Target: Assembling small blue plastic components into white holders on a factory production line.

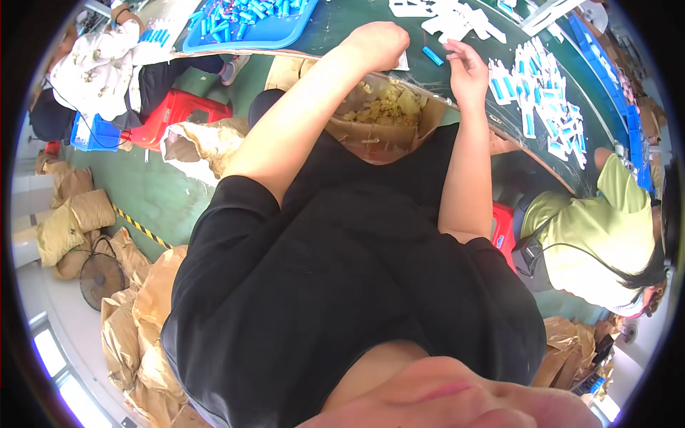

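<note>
My left hand [378, 47] is at the table's near edge with its fingers curled closed. What lies inside the fingers is hidden; a pale flat edge [402, 64] shows just beside them. To its right, my right hand [468, 74] is raised over the table edge, fingers partly spread and bent. A small blue cylinder [432, 55] lies close to its fingertips; whether they touch is unclear. Beyond the hands is a loose pile of flat white plastic pieces [457, 21]. Right of my right hand, white pieces fitted with blue cylinders [546, 93] lie heaped.
A blue tray [282, 37] full of blue cylinders stands at the far left of the dark green table [342, 23]. Below the edge sits a cardboard box [378, 132] with yellowish bits. Co-workers sit left [100, 68] and right [585, 235]. A red stool [178, 114] stands left.
</note>
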`<state>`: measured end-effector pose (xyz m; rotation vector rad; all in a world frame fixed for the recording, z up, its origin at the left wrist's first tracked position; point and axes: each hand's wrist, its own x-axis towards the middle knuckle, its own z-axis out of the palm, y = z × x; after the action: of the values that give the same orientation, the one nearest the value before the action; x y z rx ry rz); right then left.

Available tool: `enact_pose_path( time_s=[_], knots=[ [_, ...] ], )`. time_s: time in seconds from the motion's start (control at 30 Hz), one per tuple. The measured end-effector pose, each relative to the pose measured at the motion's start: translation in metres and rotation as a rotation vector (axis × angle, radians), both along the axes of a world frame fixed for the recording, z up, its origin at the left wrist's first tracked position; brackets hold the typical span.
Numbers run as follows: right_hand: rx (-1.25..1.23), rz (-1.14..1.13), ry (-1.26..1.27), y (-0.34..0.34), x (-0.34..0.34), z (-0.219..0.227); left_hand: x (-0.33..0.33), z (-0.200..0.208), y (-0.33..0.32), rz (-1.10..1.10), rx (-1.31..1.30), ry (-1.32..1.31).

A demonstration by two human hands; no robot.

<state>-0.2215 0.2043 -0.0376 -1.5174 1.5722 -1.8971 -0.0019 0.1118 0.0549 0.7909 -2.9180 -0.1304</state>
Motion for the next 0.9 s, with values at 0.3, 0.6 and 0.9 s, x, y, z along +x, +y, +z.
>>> enact_pose_path(
  time_s=[0.3,0.6,0.9],
  knots=[
    [0.193,0.044,0.374,0.015,0.02,0.021,-0.01,0.0,0.007,0.0,-0.108,-0.056],
    [0.108,-0.011,0.749,0.01,0.016,0.017,-0.014,-0.004,-0.009,-0.161,-0.155,-0.11],
    [0.114,-0.011,0.603,0.01,0.014,0.012,0.008,-0.028,-0.028,-0.154,-0.021,0.163]
  ],
)
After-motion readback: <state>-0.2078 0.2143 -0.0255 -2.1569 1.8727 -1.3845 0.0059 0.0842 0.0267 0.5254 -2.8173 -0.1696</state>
